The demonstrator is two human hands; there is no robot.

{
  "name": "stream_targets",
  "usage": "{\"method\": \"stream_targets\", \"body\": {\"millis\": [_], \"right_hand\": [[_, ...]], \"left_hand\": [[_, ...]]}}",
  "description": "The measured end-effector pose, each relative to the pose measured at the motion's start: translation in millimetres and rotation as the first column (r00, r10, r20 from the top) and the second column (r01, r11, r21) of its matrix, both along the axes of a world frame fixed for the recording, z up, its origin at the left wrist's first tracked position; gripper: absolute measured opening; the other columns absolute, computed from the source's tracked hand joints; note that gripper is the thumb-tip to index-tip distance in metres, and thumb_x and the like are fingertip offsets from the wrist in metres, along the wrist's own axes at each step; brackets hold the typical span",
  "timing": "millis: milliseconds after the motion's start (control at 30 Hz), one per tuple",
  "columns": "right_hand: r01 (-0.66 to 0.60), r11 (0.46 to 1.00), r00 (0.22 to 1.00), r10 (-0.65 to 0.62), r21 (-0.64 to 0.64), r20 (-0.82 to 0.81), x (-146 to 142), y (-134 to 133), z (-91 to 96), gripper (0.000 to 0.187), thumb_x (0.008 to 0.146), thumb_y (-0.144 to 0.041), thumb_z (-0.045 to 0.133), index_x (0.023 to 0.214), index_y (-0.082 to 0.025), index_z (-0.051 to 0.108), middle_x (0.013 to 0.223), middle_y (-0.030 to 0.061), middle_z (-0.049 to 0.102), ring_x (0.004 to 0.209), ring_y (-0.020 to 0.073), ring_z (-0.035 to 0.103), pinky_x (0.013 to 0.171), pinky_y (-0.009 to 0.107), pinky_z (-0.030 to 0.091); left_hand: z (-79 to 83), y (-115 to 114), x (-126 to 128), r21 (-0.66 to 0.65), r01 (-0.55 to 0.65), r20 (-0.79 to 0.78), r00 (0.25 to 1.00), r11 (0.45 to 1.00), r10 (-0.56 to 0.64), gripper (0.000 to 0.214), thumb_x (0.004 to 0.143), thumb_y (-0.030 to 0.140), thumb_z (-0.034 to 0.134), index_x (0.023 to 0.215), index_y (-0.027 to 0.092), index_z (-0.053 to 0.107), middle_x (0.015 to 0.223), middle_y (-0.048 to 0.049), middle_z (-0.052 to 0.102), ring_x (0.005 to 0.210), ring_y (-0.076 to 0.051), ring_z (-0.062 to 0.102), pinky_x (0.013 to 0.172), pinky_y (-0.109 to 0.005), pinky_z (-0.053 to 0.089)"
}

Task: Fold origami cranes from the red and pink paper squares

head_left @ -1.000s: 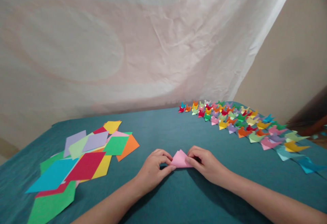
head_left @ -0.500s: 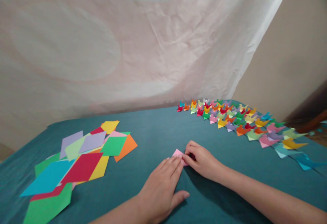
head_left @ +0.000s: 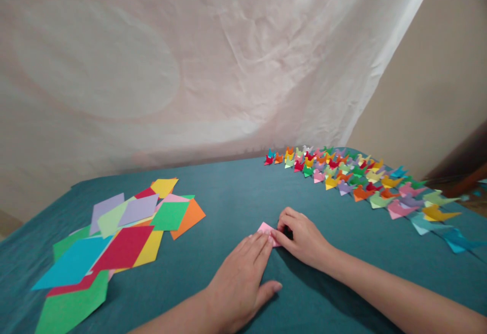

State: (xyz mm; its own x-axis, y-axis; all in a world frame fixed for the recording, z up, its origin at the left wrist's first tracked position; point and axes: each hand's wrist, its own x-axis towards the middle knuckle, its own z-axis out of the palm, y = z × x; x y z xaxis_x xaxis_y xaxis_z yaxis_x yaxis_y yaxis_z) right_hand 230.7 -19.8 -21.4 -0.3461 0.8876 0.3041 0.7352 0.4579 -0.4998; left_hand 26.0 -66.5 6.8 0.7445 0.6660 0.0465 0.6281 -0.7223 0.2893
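A small pink folded paper (head_left: 265, 227) lies on the dark green tablecloth in front of me, mostly covered by my fingers. My left hand (head_left: 245, 273) rests flat with its fingers stretched over the paper's near side, its thumb held out to the right. At the paper's right edge, my right hand (head_left: 302, 235) has its fingers curled, with thumb and index finger pinched at the pink paper. The exact fold under the fingertips is hidden.
Coloured paper sheets (head_left: 125, 247) lie overlapping at the left. Rows of folded paper birds (head_left: 342, 176) stand along the right side of the tablecloth (head_left: 228, 192). A pale hanging cloth (head_left: 190, 70) closes off the back.
Both hands stay at the pink paper in nearly the same place. My right hand has shifted very slightly; the view has also moved a little.
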Motion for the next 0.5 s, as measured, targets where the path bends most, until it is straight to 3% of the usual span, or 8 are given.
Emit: {"method": "stream_targets", "body": {"millis": [500], "right_hand": [[0.043,0.999,0.998,-0.044,0.017,0.047,-3.4,-1.6,1.3,0.013,0.082,-0.026,0.056,0.071,-0.018,0.055,0.079,0.0017,0.053,0.071,0.0151,0.051,0.067,0.027,0.038]], "left_hand": [[-2.7,-0.3,-1.4,0.024,-0.007,-0.039,0.999,1.0,0.008,0.064,0.092,0.047,0.039,0.143,0.015,0.02,0.149,-0.0121,0.021,0.136,-0.025,0.021,0.111,-0.043,0.025]]}}
